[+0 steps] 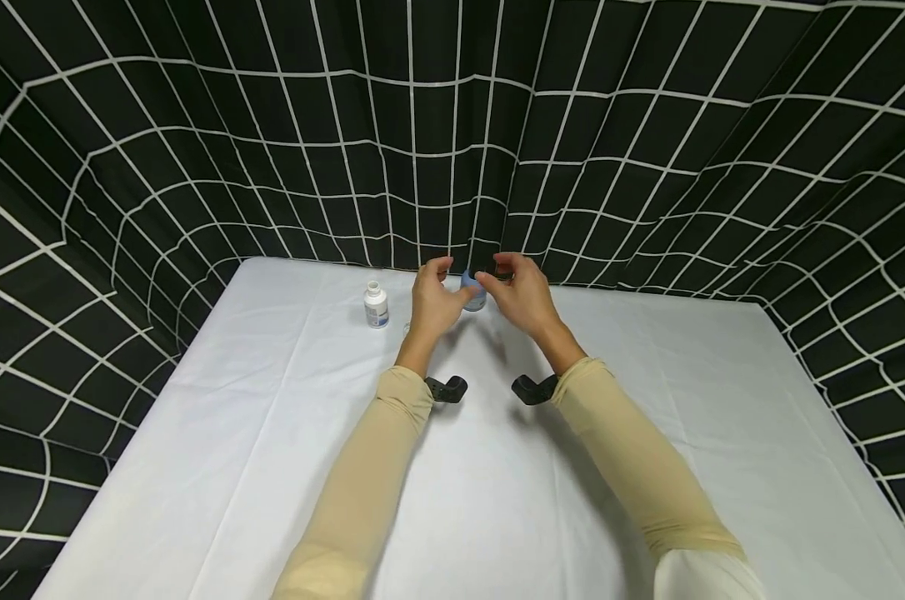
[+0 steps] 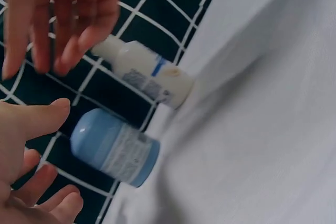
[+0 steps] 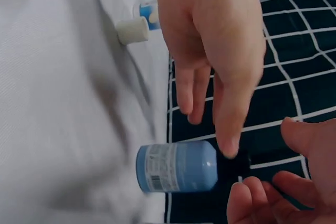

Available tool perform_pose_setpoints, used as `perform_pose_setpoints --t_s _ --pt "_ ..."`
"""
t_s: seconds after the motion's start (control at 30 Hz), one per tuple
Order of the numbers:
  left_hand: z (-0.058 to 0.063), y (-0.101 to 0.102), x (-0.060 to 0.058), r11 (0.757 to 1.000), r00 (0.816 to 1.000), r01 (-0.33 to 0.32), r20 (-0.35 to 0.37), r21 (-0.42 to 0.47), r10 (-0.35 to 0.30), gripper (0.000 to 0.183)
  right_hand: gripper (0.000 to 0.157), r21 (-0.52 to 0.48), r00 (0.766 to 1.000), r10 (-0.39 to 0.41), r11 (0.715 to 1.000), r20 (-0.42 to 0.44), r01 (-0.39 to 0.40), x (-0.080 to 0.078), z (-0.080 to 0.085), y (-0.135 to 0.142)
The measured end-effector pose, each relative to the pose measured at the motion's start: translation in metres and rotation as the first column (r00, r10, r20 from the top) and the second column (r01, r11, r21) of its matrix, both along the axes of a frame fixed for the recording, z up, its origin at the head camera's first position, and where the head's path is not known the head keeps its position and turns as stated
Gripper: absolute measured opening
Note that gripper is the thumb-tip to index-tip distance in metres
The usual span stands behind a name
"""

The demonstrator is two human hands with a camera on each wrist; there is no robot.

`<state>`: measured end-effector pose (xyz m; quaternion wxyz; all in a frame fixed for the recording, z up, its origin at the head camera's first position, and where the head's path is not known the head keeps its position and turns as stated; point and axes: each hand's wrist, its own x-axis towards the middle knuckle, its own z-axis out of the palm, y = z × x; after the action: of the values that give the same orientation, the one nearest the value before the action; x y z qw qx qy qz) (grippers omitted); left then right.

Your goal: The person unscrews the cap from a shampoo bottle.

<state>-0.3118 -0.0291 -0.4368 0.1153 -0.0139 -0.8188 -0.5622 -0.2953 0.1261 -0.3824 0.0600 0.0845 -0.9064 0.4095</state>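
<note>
A blue bottle (image 1: pixel 477 302) with a printed label stands at the back of the table between the two hands. Its black top (image 3: pixel 233 167) shows in the right wrist view. My left hand (image 1: pixel 432 302) is at its left, thumb extended towards the top and fingers loosely bent. From the other side, my right hand (image 1: pixel 523 298) has its thumb and fingers spread apart near the same top. Neither hand grips anything. In the left wrist view a narrow-topped white bottle (image 2: pixel 152 72) is beside the blue one, towards the right hand.
An uncapped white bottle (image 1: pixel 376 305) stands left of my left hand. A white cap (image 3: pixel 132 31) lies on the cloth near it. The white-clothed table (image 1: pixel 467 483) ends at the back against a black curtain (image 1: pixel 437 117) with white grid lines.
</note>
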Motion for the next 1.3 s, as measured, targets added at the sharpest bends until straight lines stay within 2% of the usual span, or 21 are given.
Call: perform_pose_setpoints --t_s 0.2,0.5,0.67,1.03,1.3 --pt "-0.007 0.008 -0.010 0.999 1.000 -0.023 0.015 -0.023 0.024 0.070 0.060 0.055 1.000 -0.018 0.998 -0.019 0.019 -0.015 -0.005 -0.011" --pt "-0.021 0.014 -0.019 0.999 0.998 0.021 0.064 -0.028 -0.019 0.070 0.061 0.138 1.000 0.004 0.990 -0.006 -0.003 -0.027 -0.012 -0.019" --pt "-0.024 0.018 -0.020 1.000 0.996 0.026 0.081 0.000 -0.026 0.066 0.055 0.134 1.000 0.009 0.991 -0.002 -0.009 -0.029 -0.014 -0.021" --pt "-0.025 0.024 -0.022 0.998 0.997 0.016 0.082 -0.060 -0.011 0.057 0.043 0.144 0.999 -0.043 0.989 -0.018 0.045 -0.031 -0.017 -0.022" --pt "-0.021 0.022 -0.012 0.995 0.996 0.016 0.094 -0.095 -0.007 0.055 0.040 0.155 0.999 -0.023 0.988 -0.026 0.027 -0.022 -0.016 -0.024"
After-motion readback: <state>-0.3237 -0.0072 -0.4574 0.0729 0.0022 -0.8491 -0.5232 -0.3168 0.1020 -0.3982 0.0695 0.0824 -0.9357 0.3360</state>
